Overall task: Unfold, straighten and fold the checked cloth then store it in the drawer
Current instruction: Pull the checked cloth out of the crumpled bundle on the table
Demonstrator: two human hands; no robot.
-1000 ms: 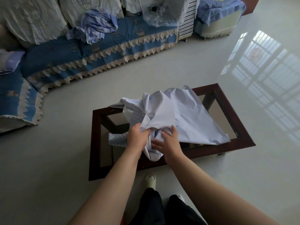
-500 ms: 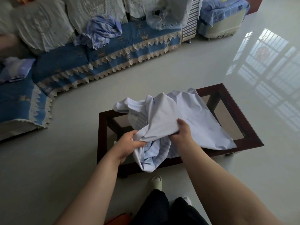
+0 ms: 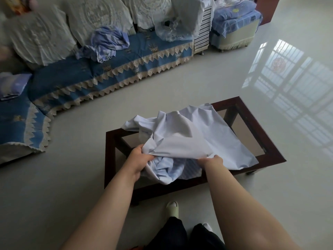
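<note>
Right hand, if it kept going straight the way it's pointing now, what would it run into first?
Most likely more of the checked cloth: the right hand is tucked under its near edge, pointing away over the coffee table. Depth is unclear.

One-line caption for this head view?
Left hand and right hand grip a crumpled pale cloth over a glass-topped coffee table.

The cloth (image 3: 189,139) covers most of the table (image 3: 266,141). Bare floor (image 3: 144,98) lies open between table and sofa (image 3: 108,73).
</note>
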